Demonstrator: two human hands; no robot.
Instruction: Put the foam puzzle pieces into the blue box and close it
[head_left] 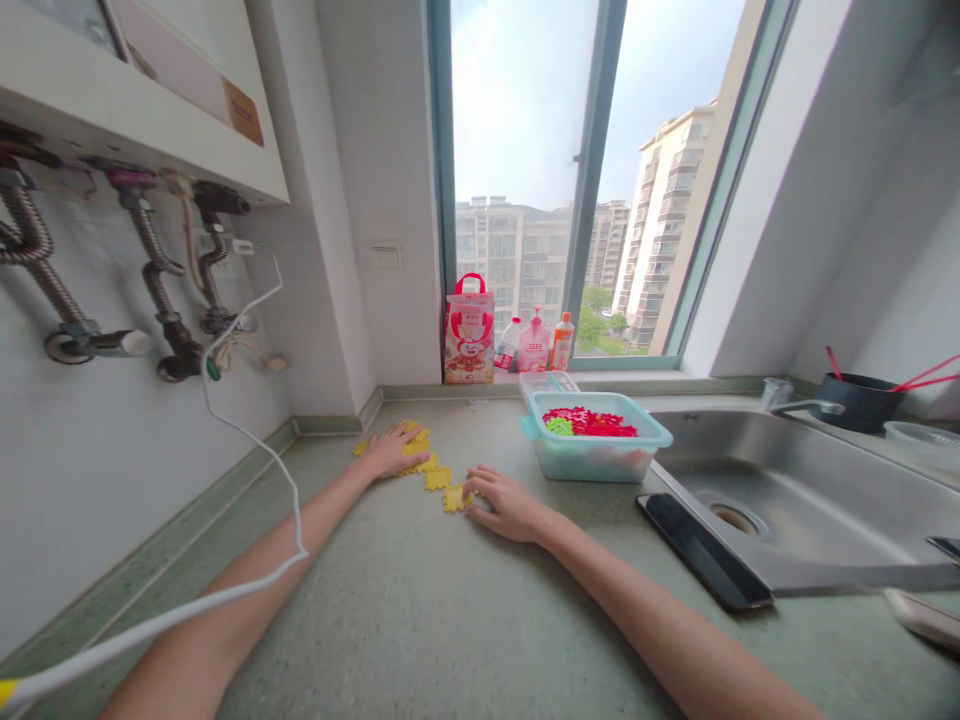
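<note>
Several yellow toothed square pieces (438, 479) lie on the countertop in a staggered row. My left hand (390, 452) rests flat over the far-left pieces, fingers stretched out, partly covering them. At the near right end of the row, my right hand (504, 502) has its curled fingers and thumb at the edge of a yellow toothed piece (453, 498). The fingertips hide that piece's right side. Beyond my right hand stands a pale blue plastic box (596, 462) holding many red pieces (592, 422) and a few bright green ones (559, 427).
A black phone-like slab (701, 550) lies by the steel sink (817, 480) on the right. A white cable (247, 575) crosses in front of my left forearm. A red-handled bag (469, 340) and several bottles (534, 343) stand at the window. Pipes (157, 280) are on the left wall.
</note>
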